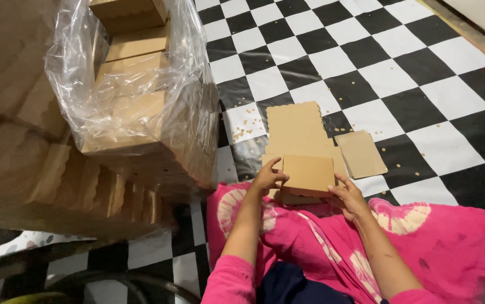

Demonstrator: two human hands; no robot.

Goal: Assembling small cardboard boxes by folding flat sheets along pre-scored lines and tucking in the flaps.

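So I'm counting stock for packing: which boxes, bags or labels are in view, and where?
Cardboard box blank: brown, scalloped top edge, half folded between left hand and right hand.
Clear plastic bag: upper left, holds stacked brown boxes.
Scalloped cardboard stack: left.
No labels or screens show.

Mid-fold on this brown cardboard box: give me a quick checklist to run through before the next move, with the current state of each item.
1. Left hand grips the box's left edge: ok.
2. Right hand holds the right edge: ok.
3. Cardboard box front panel folded up: ok.
4. Scalloped lid flap lies open and flat on the floor: ok.
5. Side flap tucked in: not ok, it lies spread out.
6. Bottom tabs locked: cannot tell.
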